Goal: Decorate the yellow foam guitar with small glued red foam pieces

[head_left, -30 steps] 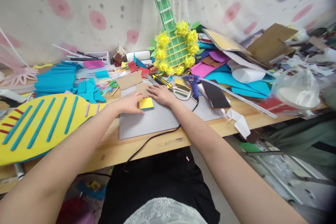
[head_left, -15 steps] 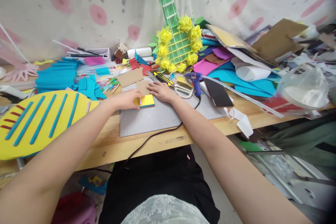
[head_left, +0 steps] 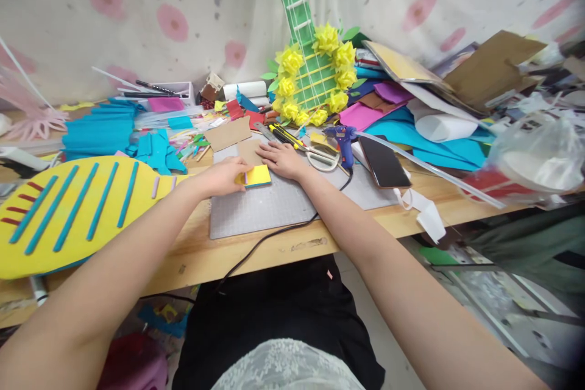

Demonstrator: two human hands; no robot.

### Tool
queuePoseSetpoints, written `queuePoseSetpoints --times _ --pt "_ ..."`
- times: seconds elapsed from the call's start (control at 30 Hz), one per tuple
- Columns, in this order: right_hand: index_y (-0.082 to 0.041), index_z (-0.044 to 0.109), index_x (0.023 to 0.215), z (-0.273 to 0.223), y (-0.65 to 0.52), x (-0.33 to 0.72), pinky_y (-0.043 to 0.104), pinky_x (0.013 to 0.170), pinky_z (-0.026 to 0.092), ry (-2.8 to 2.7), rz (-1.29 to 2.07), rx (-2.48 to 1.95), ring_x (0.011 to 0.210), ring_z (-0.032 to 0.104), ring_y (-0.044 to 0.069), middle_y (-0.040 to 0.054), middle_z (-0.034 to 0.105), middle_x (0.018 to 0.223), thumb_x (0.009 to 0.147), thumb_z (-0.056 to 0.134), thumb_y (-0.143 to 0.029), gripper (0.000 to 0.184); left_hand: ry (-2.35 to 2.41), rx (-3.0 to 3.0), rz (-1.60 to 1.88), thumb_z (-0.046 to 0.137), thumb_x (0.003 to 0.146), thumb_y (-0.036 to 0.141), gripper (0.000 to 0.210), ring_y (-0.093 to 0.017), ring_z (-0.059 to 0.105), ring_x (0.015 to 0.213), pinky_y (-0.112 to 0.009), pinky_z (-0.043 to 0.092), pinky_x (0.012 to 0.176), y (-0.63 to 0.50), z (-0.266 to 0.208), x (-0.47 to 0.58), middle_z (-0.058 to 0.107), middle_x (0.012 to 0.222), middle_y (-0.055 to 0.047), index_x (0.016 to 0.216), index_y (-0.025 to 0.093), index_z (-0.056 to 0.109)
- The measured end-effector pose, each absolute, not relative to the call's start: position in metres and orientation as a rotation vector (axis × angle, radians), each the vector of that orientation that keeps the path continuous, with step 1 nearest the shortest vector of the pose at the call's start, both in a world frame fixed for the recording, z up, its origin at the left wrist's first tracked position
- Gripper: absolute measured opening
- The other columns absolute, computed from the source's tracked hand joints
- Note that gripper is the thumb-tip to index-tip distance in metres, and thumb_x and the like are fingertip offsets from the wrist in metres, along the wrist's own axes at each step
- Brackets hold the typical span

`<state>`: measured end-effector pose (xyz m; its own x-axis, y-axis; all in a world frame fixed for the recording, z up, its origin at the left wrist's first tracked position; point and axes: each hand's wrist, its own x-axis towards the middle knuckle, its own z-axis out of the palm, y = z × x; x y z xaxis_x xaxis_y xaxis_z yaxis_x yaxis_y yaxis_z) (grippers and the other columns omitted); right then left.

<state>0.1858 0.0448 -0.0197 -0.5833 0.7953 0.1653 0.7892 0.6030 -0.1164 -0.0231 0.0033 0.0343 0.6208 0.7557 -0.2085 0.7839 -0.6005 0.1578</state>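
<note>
A yellow toy guitar with blue and dark red strips lies at the left, its neck running under my left forearm. My left hand is closed around the neck near its yellow, blue-edged end; a purple strip shows at the fingertips. My right hand rests flat with its fingers stretched out, at a piece of brown cardboard on the grey cutting mat. Just beyond it lie yellow-and-black cutters and white-handled scissors.
A green toy guitar with yellow paper flowers leans against the curtain. A blue glue gun and a phone lie at the right, and a black cable crosses the mat. Blue paper and scraps cover the back.
The view has shifted slightly. A second purple strip on the yellow guitar's neck now shows beside my left forearm. Both hands stay nearly in place.
</note>
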Motion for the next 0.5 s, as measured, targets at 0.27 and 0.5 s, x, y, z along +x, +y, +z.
queuePoseSetpoints --times 0.27,0.5 --pt "-0.028 0.044 0.134 -0.02 0.0444 0.1863 0.041 0.096 0.03 -2.623 0.038 -1.309 0.129 0.036 0.023 -0.0003 0.037 0.143 0.094 0.029 -0.037 0.044 1.273 2.639 -0.158 0.059 0.074 0.029 0.052 -0.022 0.047 0.113 -0.03 0.035 0.095 -0.0011 0.0353 -0.0204 0.053 0.119 -0.007 0.125 0.021 0.051" --pt "-0.028 0.044 0.134 -0.0212 0.0452 0.186 0.041 0.098 0.029 -2.621 0.046 -1.31 0.13 0.035 0.023 -0.0013 0.037 0.143 0.093 0.029 -0.037 0.044 1.282 2.625 -0.214 0.058 0.075 0.028 0.052 -0.024 0.046 0.115 -0.031 0.035 0.096 -0.0043 0.0406 -0.0157 0.052 0.122 -0.009 0.125 0.019 0.05"
